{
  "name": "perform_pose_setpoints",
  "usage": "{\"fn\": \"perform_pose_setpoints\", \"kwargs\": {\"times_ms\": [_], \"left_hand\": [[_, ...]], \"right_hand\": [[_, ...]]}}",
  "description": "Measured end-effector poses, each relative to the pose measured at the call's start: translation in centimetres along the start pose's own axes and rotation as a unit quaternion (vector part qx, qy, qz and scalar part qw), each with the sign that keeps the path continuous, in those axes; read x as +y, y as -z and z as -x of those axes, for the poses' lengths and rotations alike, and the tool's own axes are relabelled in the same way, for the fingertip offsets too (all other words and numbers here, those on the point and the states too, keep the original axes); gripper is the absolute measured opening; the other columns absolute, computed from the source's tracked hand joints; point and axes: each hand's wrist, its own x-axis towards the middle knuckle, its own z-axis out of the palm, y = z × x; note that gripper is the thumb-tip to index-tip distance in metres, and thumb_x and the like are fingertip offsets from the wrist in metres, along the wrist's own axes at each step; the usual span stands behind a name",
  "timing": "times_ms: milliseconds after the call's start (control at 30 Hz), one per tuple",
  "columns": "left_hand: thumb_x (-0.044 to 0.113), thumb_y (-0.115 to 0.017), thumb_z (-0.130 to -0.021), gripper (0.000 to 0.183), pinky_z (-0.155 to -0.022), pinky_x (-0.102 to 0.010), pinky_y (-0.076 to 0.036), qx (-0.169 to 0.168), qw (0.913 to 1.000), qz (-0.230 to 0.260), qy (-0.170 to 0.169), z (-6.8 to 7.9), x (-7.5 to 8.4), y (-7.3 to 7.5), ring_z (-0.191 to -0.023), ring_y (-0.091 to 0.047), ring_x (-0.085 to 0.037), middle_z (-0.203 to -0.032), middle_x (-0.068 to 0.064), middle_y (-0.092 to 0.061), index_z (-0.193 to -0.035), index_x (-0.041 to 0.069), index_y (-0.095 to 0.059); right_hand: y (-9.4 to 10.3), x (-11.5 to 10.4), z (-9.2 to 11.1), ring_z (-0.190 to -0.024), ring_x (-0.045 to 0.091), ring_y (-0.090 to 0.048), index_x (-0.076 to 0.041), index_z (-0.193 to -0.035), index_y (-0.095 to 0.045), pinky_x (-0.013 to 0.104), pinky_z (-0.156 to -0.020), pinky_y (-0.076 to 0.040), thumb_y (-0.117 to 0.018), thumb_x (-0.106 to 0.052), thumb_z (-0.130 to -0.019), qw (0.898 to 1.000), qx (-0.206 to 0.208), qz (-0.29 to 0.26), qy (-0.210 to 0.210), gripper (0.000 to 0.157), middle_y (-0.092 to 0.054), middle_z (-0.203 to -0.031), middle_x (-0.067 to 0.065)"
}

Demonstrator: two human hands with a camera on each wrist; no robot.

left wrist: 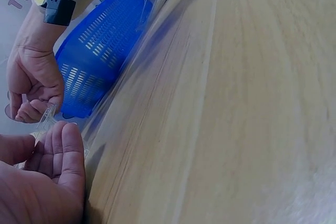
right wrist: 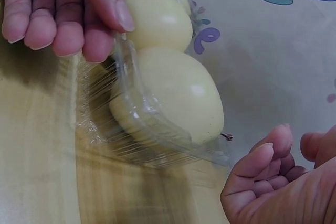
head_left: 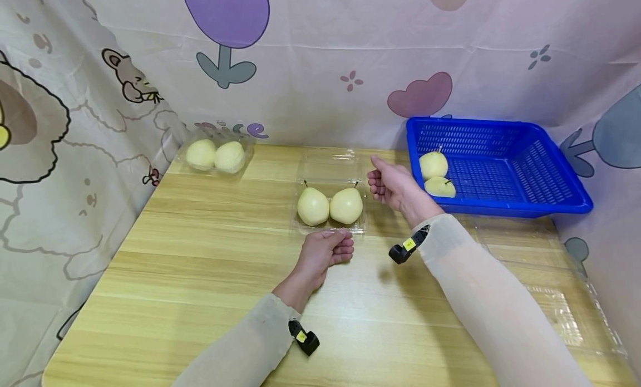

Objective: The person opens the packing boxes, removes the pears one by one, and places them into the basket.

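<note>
Two pale yellow pears, a left one point(head_left: 313, 206) and a right one point(head_left: 346, 206), sit side by side in a clear plastic clamshell box point(head_left: 328, 229). Its transparent lid point(head_left: 328, 165) lies folded back toward the wall. My left hand point(head_left: 323, 253) is at the box's near edge, thumb tip right at the rim, fingers loosely bent. Beside the box's right side is my right hand point(head_left: 393, 187), thumb up and fingers loosely curled around nothing. In the right wrist view, the clear rim point(right wrist: 152, 114) runs between the two hands, below the nearer pear point(right wrist: 176, 95).
A blue basket point(head_left: 501, 207) at the back right holds two pears point(head_left: 433, 165). Another clear box with two pears point(head_left: 215, 156) stands at the back left. Clear plastic boxes point(head_left: 556, 314) lie along the right edge. A printed curtain point(head_left: 320, 69) hangs behind the wooden table point(head_left: 200, 298).
</note>
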Motion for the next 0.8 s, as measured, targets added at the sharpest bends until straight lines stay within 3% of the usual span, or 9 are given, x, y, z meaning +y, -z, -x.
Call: {"fn": "perform_pose_setpoints", "kwargs": {"times_ms": [400, 633, 800], "left_hand": [[0.019, -0.052, -0.108, 0.036, -0.07, -0.027, -0.065, -0.013, 0.9995, -0.026, 0.012, 0.1, 0.1, 0.0, -0.074, -0.072, -0.013, -0.084, -0.006, -0.074, -0.11, -0.011, -0.072], [0.015, -0.052, -0.107, 0.036, -0.067, -0.026, -0.064, -0.022, 0.998, -0.057, -0.013, 0.5, 0.2, -0.1, -0.07, -0.071, -0.012, -0.082, -0.006, -0.073, -0.11, -0.016, -0.071], [0.013, -0.054, -0.106, 0.033, -0.072, -0.028, -0.066, -0.013, 0.9948, -0.091, -0.044, 1.1, 1.1, 0.0, -0.073, -0.072, -0.013, -0.092, -0.022, -0.076, -0.11, -0.014, -0.073]], "right_hand": [[0.0, 0.9, -0.1, -0.058, 0.006, -0.055, -0.013, -0.086, -0.063, 0.021, -0.06, -0.049, -0.053, -0.049, -0.109, 0.999, 0.014, 0.047, 0.023, 0.043, -0.06, -0.067, -0.008], [-0.1, 1.8, -0.1, -0.059, 0.005, -0.054, -0.01, -0.093, -0.061, 0.021, -0.059, -0.049, -0.054, -0.044, -0.11, 0.995, 0.021, 0.072, 0.063, 0.039, -0.059, -0.069, -0.008], [-0.3, 2.5, 0.3, -0.066, 0.008, -0.055, -0.004, -0.099, -0.061, 0.022, -0.063, -0.052, -0.054, -0.036, -0.111, 0.986, 0.03, 0.113, 0.118, 0.035, -0.058, -0.076, -0.006]]}}
